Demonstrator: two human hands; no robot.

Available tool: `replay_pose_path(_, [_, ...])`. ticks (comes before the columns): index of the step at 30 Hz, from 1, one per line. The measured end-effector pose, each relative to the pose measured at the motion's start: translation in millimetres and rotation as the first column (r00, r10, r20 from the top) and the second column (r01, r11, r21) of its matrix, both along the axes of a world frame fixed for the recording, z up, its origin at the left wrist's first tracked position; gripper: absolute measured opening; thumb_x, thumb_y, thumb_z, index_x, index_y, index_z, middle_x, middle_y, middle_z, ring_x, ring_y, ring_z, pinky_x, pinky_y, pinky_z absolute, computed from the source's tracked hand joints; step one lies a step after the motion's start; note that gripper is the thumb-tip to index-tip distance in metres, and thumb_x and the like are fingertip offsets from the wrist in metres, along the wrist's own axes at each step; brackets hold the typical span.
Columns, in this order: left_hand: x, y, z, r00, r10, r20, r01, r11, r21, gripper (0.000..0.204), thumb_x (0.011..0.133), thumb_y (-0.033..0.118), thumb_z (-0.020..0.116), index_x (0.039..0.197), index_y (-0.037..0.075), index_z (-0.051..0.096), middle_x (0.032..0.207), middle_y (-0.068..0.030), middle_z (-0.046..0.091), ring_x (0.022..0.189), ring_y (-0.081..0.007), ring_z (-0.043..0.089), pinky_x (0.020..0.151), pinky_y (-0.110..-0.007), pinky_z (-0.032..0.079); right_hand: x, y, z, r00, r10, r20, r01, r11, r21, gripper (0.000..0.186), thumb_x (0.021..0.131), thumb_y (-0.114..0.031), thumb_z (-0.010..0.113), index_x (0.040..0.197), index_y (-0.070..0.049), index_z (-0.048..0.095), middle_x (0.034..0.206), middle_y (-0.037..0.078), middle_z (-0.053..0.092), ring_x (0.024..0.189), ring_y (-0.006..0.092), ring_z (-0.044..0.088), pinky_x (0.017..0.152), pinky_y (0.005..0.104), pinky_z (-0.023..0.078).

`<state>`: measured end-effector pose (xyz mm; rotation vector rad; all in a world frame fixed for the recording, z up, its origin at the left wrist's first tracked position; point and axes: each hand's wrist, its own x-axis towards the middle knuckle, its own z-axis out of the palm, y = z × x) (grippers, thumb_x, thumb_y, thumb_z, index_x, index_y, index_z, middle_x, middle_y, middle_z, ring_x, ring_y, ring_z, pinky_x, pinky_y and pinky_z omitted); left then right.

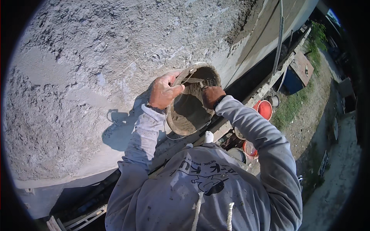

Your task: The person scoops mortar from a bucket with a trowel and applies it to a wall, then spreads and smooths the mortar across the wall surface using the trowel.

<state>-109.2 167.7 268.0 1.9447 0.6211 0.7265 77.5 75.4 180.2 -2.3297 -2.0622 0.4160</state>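
Plaster (77,69), rough and grey, covers the wall at left; beside it, the left hand (163,92) pinches the rim of a bucket (208,72), which sits between both hands. Grey mortar (187,115) coats its inside. The right hand (213,97) is curled within, on what I can't tell. Looks like gathering mortar; drawing it out would call for a steady rim. Farther right, a red bucket (264,109) stands below.

Ground (305,111): bare dirt plus grass (286,115), right of view. On it: brown-topped blue box (300,73) at the grass; red bucket (264,109), small grey pail (274,101) just beside. Nearer: red-rimmed bucket (250,149) next to grey tub (237,154), bases hidden.
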Motion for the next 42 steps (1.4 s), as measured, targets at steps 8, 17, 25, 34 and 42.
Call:
replay_pose_path(8, [21,-15,18,1.000,-0.025,0.013,0.019,0.940,0.342,0.020,0.066,0.013,0.066,0.073,-0.003,0.057,0.081,-0.0122,0.062,0.058,-0.0219,0.049,0.056,-0.033,0.041,-39,-35,10,0.984,0.011,-0.180,-0.074,0.934,-0.349,0.029,0.070,-0.027,0.061,0.089,-0.006,0.067,0.087,0.017,0.065,0.083,0.0306,0.063,0.070,0.0400,0.050])
replay_pose_path(17, [29,-18,37,0.997,-0.057,-0.049,0.072,0.907,0.415,0.012,0.066,0.003,0.065,0.072,-0.005,0.058,0.099,-0.0155,0.064,0.082,-0.0203,0.062,0.071,-0.029,0.047,50,-56,67,0.988,-0.143,0.061,0.141,0.989,0.039,0.027,0.080,-0.026,0.051,0.085,-0.003,0.064,0.077,0.017,0.065,0.072,0.0327,0.064,0.065,0.0419,0.051])
replay_pose_path(25, [40,-28,76,0.949,-0.307,0.069,0.216,0.794,0.568,0.018,0.062,0.004,0.070,0.063,0.001,0.052,0.100,-0.0133,0.065,0.063,-0.0198,0.060,0.052,-0.030,0.045,-5,-82,60,-0.225,-0.639,-0.736,0.195,0.710,-0.677,0.030,0.086,-0.031,0.054,0.075,-0.004,0.050,0.055,0.004,0.047,0.043,0.0180,0.047,0.042,0.0343,0.047])
replay_pose_path(34, [47,-37,104,0.928,-0.362,0.089,0.274,0.823,0.497,0.019,0.063,0.003,0.069,0.060,-0.001,0.050,0.104,-0.0215,0.061,0.100,-0.0307,0.060,0.076,-0.034,0.049,-39,-56,77,-0.749,-0.472,-0.465,-0.338,0.876,-0.345,0.036,0.092,-0.040,0.037,0.078,-0.009,0.049,0.054,0.003,0.046,0.041,0.0184,0.052,0.035,0.0316,0.047])
replay_pose_path(42, [27,29,54,0.907,-0.081,0.413,0.046,0.995,0.094,0.010,0.068,0.002,0.064,0.074,-0.004,0.059,0.113,-0.0200,0.056,0.104,-0.0206,0.053,0.092,-0.033,0.038,-26,-28,89,-0.864,-0.415,-0.284,-0.366,0.906,-0.210,0.036,0.091,-0.037,0.040,0.082,-0.005,0.052,0.058,0.007,0.050,0.045,0.0214,0.057,0.039,0.0354,0.051])
